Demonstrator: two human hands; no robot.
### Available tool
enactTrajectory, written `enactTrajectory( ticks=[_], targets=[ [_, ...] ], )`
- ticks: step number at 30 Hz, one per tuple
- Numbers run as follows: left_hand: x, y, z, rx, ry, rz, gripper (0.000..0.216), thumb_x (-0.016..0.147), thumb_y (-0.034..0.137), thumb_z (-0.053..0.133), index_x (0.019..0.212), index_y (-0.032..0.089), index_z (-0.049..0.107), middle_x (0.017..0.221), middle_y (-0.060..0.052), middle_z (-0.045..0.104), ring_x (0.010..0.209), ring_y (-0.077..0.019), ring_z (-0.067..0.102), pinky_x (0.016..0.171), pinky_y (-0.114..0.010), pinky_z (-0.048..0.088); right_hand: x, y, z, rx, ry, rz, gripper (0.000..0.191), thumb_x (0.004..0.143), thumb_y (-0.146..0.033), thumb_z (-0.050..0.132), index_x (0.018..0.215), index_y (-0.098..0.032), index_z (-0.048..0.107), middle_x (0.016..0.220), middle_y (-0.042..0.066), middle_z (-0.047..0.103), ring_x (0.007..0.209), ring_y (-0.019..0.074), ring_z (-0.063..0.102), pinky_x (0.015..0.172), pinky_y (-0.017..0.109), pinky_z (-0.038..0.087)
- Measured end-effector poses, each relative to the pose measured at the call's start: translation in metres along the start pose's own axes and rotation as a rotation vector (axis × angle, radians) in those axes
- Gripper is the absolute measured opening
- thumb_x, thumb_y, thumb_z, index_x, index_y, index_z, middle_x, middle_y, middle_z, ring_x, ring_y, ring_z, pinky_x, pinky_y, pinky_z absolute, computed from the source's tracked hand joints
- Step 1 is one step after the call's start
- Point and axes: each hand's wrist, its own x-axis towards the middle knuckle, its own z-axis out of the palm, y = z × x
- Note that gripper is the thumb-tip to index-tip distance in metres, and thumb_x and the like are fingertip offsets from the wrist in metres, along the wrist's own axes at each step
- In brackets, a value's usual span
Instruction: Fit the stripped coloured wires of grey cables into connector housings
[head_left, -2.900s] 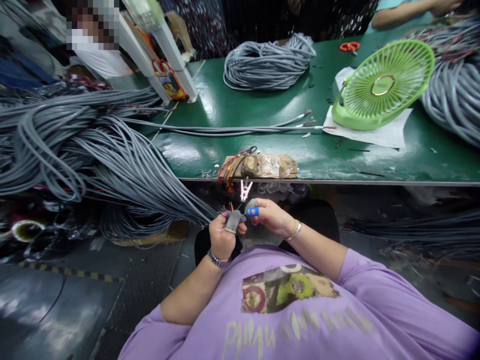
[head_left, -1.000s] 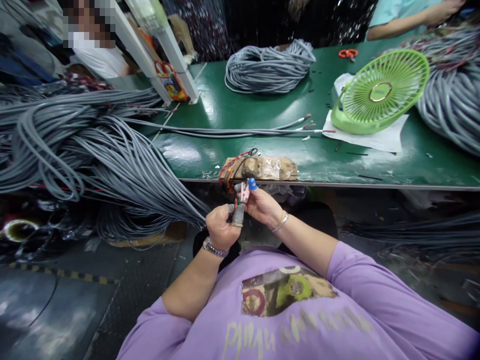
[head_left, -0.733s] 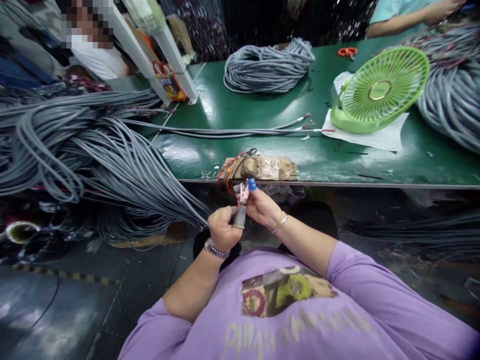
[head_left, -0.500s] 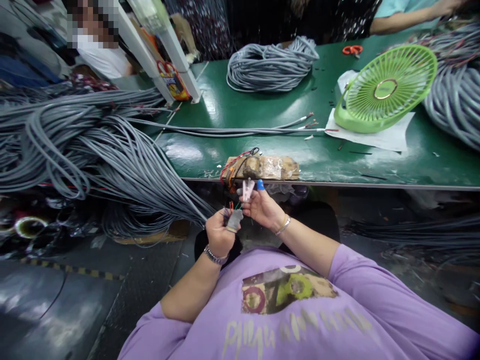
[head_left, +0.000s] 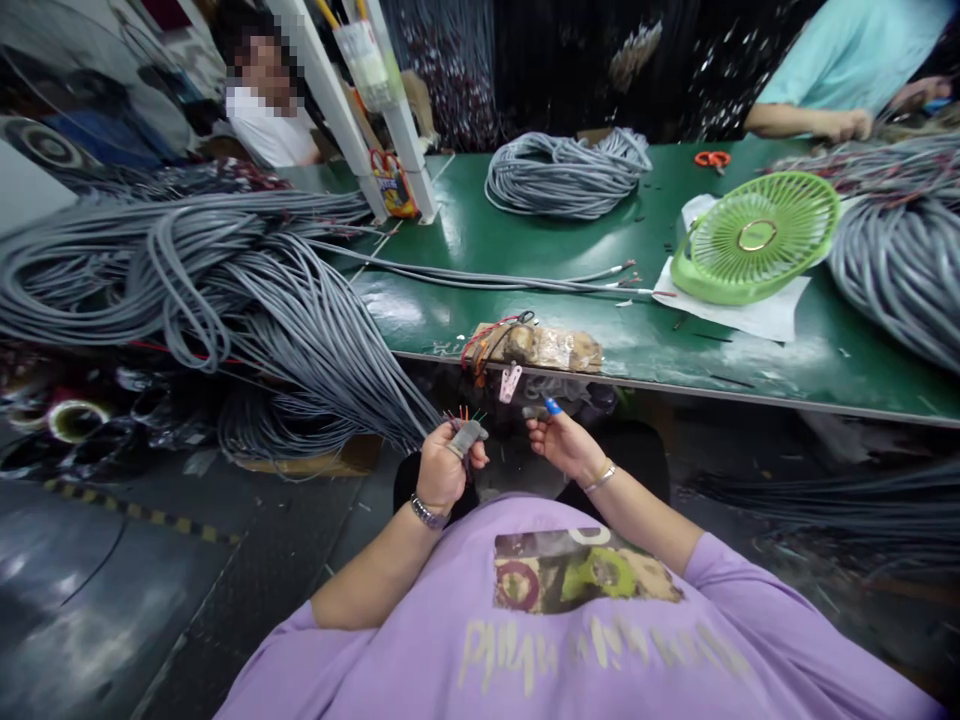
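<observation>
My left hand (head_left: 442, 468) is closed around the end of a grey cable, whose thin coloured wires (head_left: 465, 413) fan out above the fingers. Grey wrapping covers the thumb of that hand. To its right, my right hand (head_left: 570, 445) is apart from the wires, its fingers loosely bent and a blue cover on one tip; nothing shows between them. A pink clip (head_left: 510, 383) hangs at the table's front edge, between and above both hands. Behind it, a wooden block (head_left: 555, 348) wrapped in clear tape carries red and black wires.
Grey cables (head_left: 300, 300) are heaped on the left, trailing toward my left hand. On the green table (head_left: 442, 255) lie a coiled cable bundle (head_left: 566, 175), stripped cable ends, orange-handled scissors (head_left: 712, 159) and a green fan (head_left: 757, 235). Two people are across the table.
My right hand has moved away from the pink clip and the wires, to the right and down. The clip now hangs free. My left hand keeps its hold, and the camera view has shifted.
</observation>
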Motion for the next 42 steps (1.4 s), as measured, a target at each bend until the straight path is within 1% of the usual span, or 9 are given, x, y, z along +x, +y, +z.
enactTrajectory(
  ticks=[7,16,25,28,32,35,38,40,42],
  targets=[
    [-0.009,0.004,0.008,0.063,-0.022,0.083,0.028,0.074,0.039,0.072,0.072,0.013,0.064,0.049,0.002,0.059,0.040,-0.0072,0.051,0.042,-0.018,0.041,-0.015,0.002,-0.019,-0.027,0.003,-0.042,0.031,0.081,-0.047,0.066,0.081,-0.016,0.065,0.070,0.000,0.061,0.055,0.0068,0.051,0.051,0.018,0.041],
    [-0.021,0.006,0.006,0.137,-0.044,0.190,0.026,0.076,0.039,0.072,0.078,0.014,0.067,0.055,0.001,0.062,0.045,-0.0080,0.055,0.045,-0.018,0.045,-0.023,0.004,-0.023,-0.080,0.004,-0.080,0.022,0.083,-0.039,0.066,0.085,-0.017,0.067,0.071,0.000,0.063,0.056,0.0067,0.052,0.051,0.018,0.043],
    [-0.026,0.010,0.003,0.275,-0.054,0.202,0.031,0.077,0.045,0.069,0.077,0.014,0.066,0.055,0.001,0.063,0.046,-0.0098,0.057,0.048,-0.021,0.048,-0.030,0.006,-0.018,-0.139,0.043,-0.110,0.027,0.074,-0.040,0.073,0.083,-0.016,0.066,0.070,0.000,0.061,0.055,0.0065,0.050,0.050,0.019,0.040],
    [-0.021,0.010,0.000,0.456,-0.124,0.214,0.032,0.079,0.046,0.066,0.083,0.014,0.068,0.069,-0.004,0.070,0.060,-0.0143,0.066,0.060,-0.025,0.053,-0.034,0.002,-0.014,-0.239,0.057,-0.175,0.032,0.066,-0.042,0.077,0.081,-0.016,0.065,0.070,-0.001,0.061,0.054,0.0065,0.049,0.051,0.020,0.039],
    [-0.013,0.015,-0.006,0.655,-0.170,0.336,0.032,0.084,0.042,0.061,0.103,0.016,0.067,0.097,-0.009,0.073,0.089,-0.0197,0.069,0.084,-0.031,0.053,-0.045,-0.029,-0.006,-0.540,0.086,-0.449,0.037,0.069,-0.049,0.073,0.084,-0.017,0.065,0.068,-0.001,0.059,0.052,0.0071,0.043,0.051,0.022,0.033],
    [-0.004,0.025,-0.011,0.755,-0.168,0.406,0.031,0.086,0.041,0.059,0.104,0.017,0.067,0.099,-0.009,0.073,0.091,-0.0206,0.069,0.086,-0.033,0.053,-0.052,-0.070,-0.002,-0.899,0.124,-0.728,0.033,0.078,-0.050,0.063,0.076,-0.017,0.063,0.062,-0.001,0.054,0.053,0.0096,0.040,0.052,0.025,0.031],
    [0.012,0.039,-0.012,0.842,-0.171,0.507,0.028,0.087,0.039,0.058,0.103,0.019,0.068,0.097,-0.007,0.074,0.090,-0.0202,0.069,0.084,-0.033,0.054,-0.048,-0.112,-0.002,-1.239,0.233,-0.956,0.036,0.082,-0.047,0.056,0.060,-0.018,0.052,0.056,-0.001,0.047,0.056,0.0116,0.039,0.054,0.026,0.030],
    [0.027,0.049,-0.009,0.887,-0.201,0.589,0.026,0.087,0.038,0.058,0.101,0.019,0.068,0.096,-0.006,0.074,0.088,-0.0200,0.069,0.083,-0.033,0.054,-0.039,-0.134,-0.004,-1.393,0.313,-1.011,0.035,0.082,-0.043,0.053,0.057,-0.019,0.047,0.054,-0.002,0.046,0.055,0.0122,0.039,0.055,0.026,0.029],
    [0.046,0.059,-0.002,0.939,-0.255,0.676,0.025,0.086,0.036,0.057,0.101,0.019,0.069,0.095,-0.005,0.074,0.088,-0.0199,0.070,0.083,-0.032,0.055,-0.030,-0.147,-0.006,-1.501,0.372,-0.999,0.032,0.083,-0.038,0.050,0.058,-0.019,0.047,0.055,-0.001,0.049,0.055,0.0127,0.040,0.054,0.026,0.028]
  ],
)
